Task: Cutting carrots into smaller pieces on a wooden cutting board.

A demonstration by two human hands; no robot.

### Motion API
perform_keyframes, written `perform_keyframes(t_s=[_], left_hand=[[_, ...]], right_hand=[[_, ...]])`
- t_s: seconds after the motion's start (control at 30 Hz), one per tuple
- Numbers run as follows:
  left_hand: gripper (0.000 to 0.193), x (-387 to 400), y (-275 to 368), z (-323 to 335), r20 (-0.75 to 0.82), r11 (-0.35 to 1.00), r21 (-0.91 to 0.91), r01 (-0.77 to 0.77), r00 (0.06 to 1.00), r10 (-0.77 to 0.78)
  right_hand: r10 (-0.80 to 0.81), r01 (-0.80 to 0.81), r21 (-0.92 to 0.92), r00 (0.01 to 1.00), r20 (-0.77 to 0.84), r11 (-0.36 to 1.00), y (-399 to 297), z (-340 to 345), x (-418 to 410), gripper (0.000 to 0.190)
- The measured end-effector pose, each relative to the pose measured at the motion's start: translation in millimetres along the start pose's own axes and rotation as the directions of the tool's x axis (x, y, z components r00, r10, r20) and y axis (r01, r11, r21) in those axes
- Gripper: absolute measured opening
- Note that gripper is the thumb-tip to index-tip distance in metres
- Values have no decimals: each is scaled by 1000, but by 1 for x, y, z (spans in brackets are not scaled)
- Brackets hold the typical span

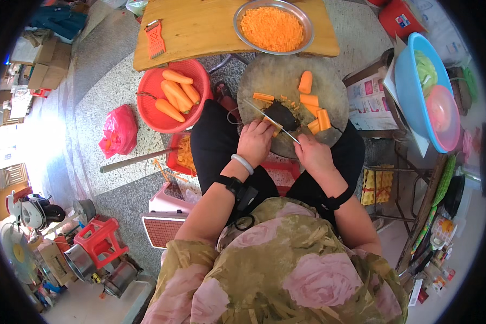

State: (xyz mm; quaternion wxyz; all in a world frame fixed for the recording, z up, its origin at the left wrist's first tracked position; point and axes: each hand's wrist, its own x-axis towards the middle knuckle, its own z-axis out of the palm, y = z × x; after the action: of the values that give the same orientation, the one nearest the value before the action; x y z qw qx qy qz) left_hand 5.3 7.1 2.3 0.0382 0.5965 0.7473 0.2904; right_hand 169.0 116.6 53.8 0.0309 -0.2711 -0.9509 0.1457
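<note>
My left hand (254, 139) presses a carrot piece (276, 130) onto a round wooden chopping board (263, 73), fingers bunched beside the blade. My right hand (314, 154) grips a knife (270, 121), seen nearly edge-on, its blade slanting across the board to the upper left. A dark patch (282, 115) lies beside the blade; I cannot tell whether it is board or metal. Carrot sticks (263, 96) lie beyond the blade's far end. On the board's right are several cut carrot chunks (323, 119) and a rounded carrot end (305, 82).
A steel bowl of diced carrot (272, 28) and an orange grater-peeler (155, 39) sit on a wooden table (202, 28). Left are a red basket (146, 109) of peeled carrots (176, 92), a pink bag (118, 130) and a red container of peelings (186, 156). Right stands a blue basin (405, 89).
</note>
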Motion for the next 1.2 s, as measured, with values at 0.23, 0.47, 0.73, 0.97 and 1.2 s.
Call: perform_keyframes(t_s=[0.23,0.47,0.73,0.97,1.2], left_hand=[[27,0,-1,-1,24,1000,-22,20,1000,-20],[27,4,0,-5,71,998,-40,50,996,-48],[32,2,2,-3,70,996,-33,81,994,-79],[25,4,3,-2,-17,998,-42,42,999,-43],[30,4,2,-1,9,999,-38,26,1000,-26]], right_hand=[[-13,14,-12,997,75,1000,-5,6,3,13],[-25,25,-2,991,132,1000,-3,-1,8,11],[-85,95,-48,981,173,994,0,-5,14,7],[-82,81,13,983,166,997,-8,5,36,6],[-45,38,40,984,170,998,-5,16,52,11]])
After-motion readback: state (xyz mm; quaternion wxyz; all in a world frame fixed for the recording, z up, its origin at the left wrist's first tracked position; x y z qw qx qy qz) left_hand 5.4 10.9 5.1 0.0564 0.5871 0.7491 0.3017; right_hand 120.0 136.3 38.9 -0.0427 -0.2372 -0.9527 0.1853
